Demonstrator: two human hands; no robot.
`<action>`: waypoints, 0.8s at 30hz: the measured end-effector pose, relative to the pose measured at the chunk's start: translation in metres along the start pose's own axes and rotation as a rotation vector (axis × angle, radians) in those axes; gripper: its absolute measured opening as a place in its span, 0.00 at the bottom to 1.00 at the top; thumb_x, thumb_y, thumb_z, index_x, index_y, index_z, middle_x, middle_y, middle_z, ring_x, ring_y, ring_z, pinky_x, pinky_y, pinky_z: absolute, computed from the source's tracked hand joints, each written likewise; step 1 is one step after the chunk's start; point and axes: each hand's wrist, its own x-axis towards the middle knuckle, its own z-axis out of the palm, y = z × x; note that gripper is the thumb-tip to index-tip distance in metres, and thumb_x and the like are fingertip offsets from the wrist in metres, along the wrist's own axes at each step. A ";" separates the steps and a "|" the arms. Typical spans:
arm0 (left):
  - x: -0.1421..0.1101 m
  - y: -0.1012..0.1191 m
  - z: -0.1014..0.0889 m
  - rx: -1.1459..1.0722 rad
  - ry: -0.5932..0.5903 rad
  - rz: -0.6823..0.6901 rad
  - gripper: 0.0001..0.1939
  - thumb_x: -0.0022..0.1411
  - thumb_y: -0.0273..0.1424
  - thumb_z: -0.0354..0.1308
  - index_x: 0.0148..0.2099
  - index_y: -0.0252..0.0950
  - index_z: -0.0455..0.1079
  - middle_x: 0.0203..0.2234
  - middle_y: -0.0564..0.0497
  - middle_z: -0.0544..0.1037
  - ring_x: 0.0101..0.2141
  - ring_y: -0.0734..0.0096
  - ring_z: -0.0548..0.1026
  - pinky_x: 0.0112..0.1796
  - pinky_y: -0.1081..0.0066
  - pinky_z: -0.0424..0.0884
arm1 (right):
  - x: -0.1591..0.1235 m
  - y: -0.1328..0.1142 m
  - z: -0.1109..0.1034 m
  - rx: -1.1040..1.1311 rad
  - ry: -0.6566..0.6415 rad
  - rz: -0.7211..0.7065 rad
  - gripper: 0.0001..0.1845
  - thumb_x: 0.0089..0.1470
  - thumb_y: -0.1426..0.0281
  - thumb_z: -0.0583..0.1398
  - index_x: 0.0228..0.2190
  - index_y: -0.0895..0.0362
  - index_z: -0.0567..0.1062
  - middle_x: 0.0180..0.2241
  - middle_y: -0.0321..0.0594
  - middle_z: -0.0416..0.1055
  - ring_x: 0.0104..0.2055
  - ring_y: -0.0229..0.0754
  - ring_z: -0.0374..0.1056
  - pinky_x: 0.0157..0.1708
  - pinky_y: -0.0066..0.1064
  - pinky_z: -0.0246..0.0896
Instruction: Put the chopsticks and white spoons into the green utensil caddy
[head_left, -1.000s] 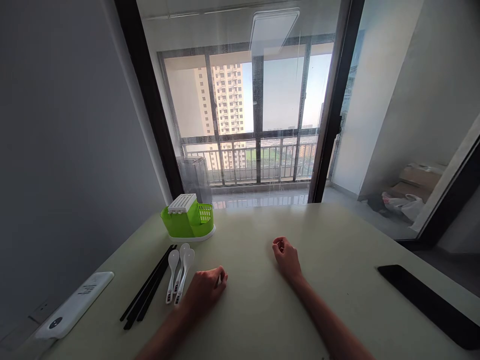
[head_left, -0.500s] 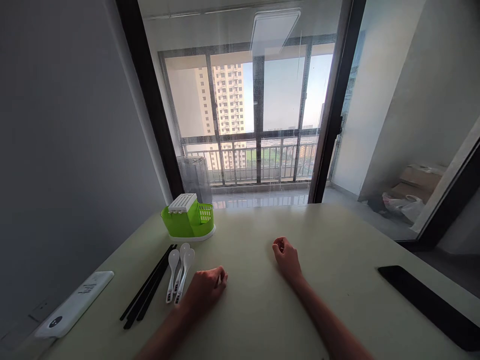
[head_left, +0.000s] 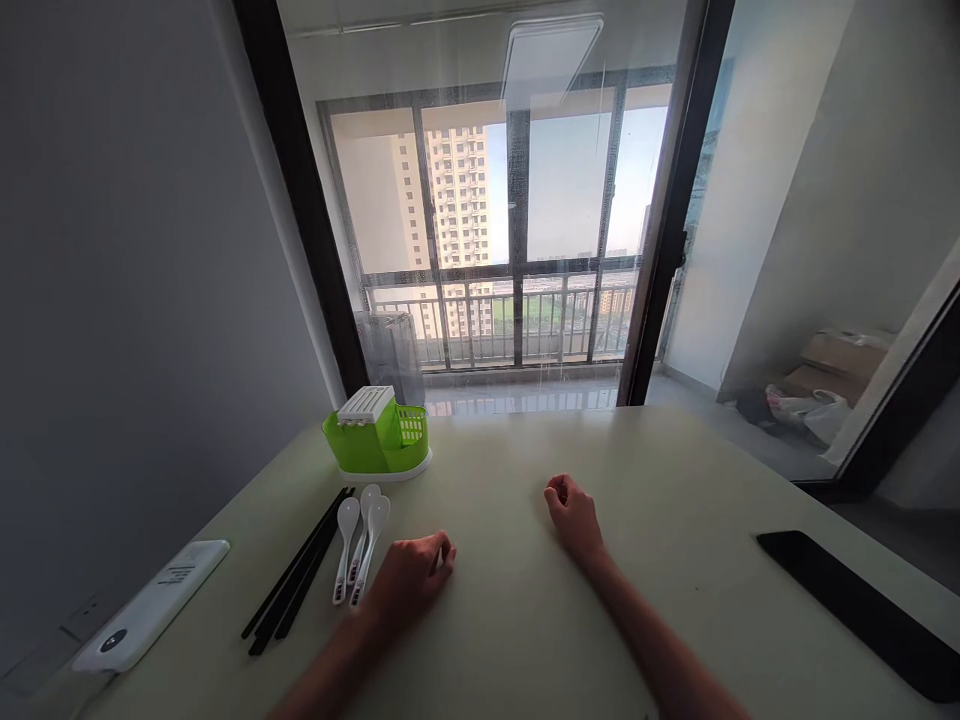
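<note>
My left hand [head_left: 415,577] rests on the pale table [head_left: 510,620], its fingers curled in a loose fist with nothing seen in it. Just left of it lie three white spoons [head_left: 365,545], bowls pointing away from me. Beside the spoons are several black chopsticks [head_left: 298,575], laid side by side at a slant. Farther back stands a green cutlery holder [head_left: 375,440] with a white slotted top and a white base. My right hand [head_left: 572,510] lies on the table to the right, also closed, with no object visible in its fingers.
A white power strip [head_left: 154,605] lies at the left edge by the wall. At the right edge is a long black flat object [head_left: 855,610]. Beyond the table stands a glass door with a dark frame [head_left: 660,250], and boxes and bags [head_left: 825,385] sit on the floor outside.
</note>
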 end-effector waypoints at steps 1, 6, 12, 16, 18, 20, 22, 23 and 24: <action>0.000 0.002 -0.001 0.003 0.003 0.004 0.15 0.71 0.36 0.47 0.34 0.38 0.70 0.20 0.55 0.72 0.22 0.71 0.69 0.28 0.71 0.58 | 0.000 0.000 0.000 -0.004 -0.003 -0.003 0.11 0.52 0.61 0.53 0.27 0.53 0.70 0.21 0.34 0.68 0.23 0.41 0.63 0.28 0.31 0.55; -0.011 0.012 -0.007 0.031 0.031 0.067 0.13 0.70 0.33 0.49 0.32 0.39 0.69 0.20 0.54 0.72 0.22 0.71 0.70 0.28 0.70 0.59 | -0.001 -0.002 -0.002 -0.020 -0.020 -0.010 0.11 0.52 0.60 0.53 0.26 0.52 0.69 0.18 0.32 0.65 0.22 0.41 0.60 0.27 0.31 0.54; -0.051 0.004 -0.039 0.082 0.286 -0.089 0.14 0.71 0.38 0.48 0.35 0.39 0.69 0.22 0.54 0.73 0.23 0.72 0.71 0.30 0.71 0.63 | -0.002 -0.003 -0.003 -0.031 -0.032 -0.004 0.10 0.52 0.61 0.53 0.27 0.52 0.70 0.19 0.32 0.66 0.22 0.41 0.61 0.28 0.31 0.53; -0.079 -0.020 -0.077 0.176 0.552 -0.367 0.16 0.69 0.44 0.47 0.41 0.39 0.69 0.32 0.47 0.77 0.35 0.61 0.75 0.38 0.66 0.69 | -0.003 -0.005 -0.004 -0.027 -0.038 -0.005 0.10 0.52 0.61 0.53 0.27 0.52 0.70 0.20 0.32 0.67 0.23 0.41 0.62 0.29 0.31 0.54; -0.089 -0.037 -0.090 0.244 0.579 -0.459 0.18 0.67 0.46 0.48 0.43 0.38 0.68 0.37 0.42 0.77 0.41 0.54 0.74 0.46 0.61 0.69 | -0.003 -0.006 -0.004 -0.026 -0.036 -0.004 0.10 0.52 0.61 0.54 0.27 0.52 0.70 0.20 0.33 0.68 0.23 0.41 0.63 0.29 0.31 0.54; -0.096 -0.055 -0.096 0.273 0.516 -0.538 0.21 0.62 0.46 0.49 0.46 0.35 0.67 0.41 0.38 0.77 0.46 0.48 0.73 0.51 0.56 0.67 | -0.003 -0.007 -0.004 -0.024 -0.035 -0.004 0.10 0.52 0.61 0.54 0.27 0.52 0.70 0.20 0.34 0.68 0.24 0.41 0.63 0.30 0.31 0.54; -0.101 -0.070 -0.095 0.286 0.412 -0.627 0.25 0.59 0.46 0.50 0.49 0.33 0.67 0.46 0.35 0.77 0.49 0.44 0.73 0.51 0.53 0.67 | -0.003 -0.007 -0.004 -0.021 -0.039 -0.003 0.10 0.52 0.61 0.54 0.28 0.53 0.71 0.21 0.34 0.69 0.24 0.42 0.63 0.29 0.32 0.54; -0.103 -0.076 -0.092 0.293 0.362 -0.674 0.27 0.58 0.47 0.50 0.52 0.32 0.67 0.48 0.34 0.76 0.51 0.42 0.72 0.51 0.52 0.67 | -0.003 -0.007 -0.004 -0.020 -0.042 -0.003 0.10 0.52 0.61 0.54 0.28 0.53 0.71 0.21 0.34 0.69 0.24 0.42 0.63 0.29 0.32 0.54; -0.105 -0.081 -0.089 0.298 0.314 -0.717 0.30 0.58 0.47 0.49 0.54 0.31 0.66 0.51 0.33 0.76 0.53 0.40 0.71 0.50 0.50 0.67 | -0.003 -0.007 -0.004 -0.020 -0.045 -0.002 0.10 0.52 0.61 0.54 0.28 0.53 0.71 0.21 0.34 0.69 0.24 0.42 0.63 0.29 0.32 0.54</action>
